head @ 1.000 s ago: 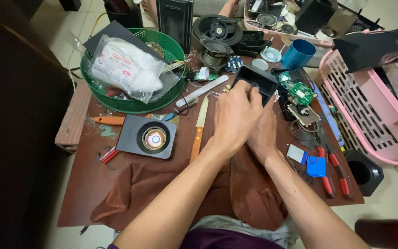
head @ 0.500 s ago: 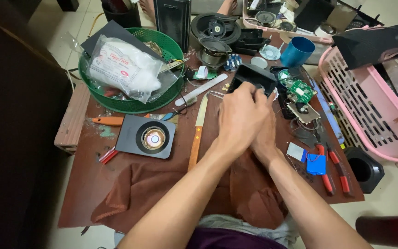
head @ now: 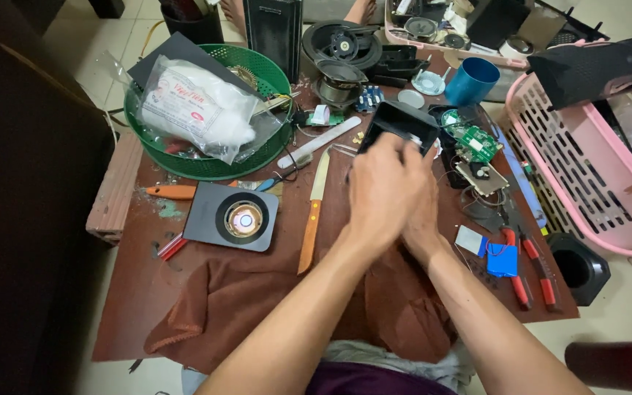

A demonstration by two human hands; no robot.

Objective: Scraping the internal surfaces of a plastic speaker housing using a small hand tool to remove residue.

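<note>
Both hands clasped on a black box-shaped casing at mid-table.

Left hand [head: 382,194] and right hand [head: 424,212] pressed together, gripping the black casing [head: 398,126], just beside a green circuit board [head: 475,142] and wooden-handled knife [head: 314,212].

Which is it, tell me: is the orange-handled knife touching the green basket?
Apart. The head view shows the orange-handled knife lying on the brown table, with bare table between its tip and the green basket rim.
</note>
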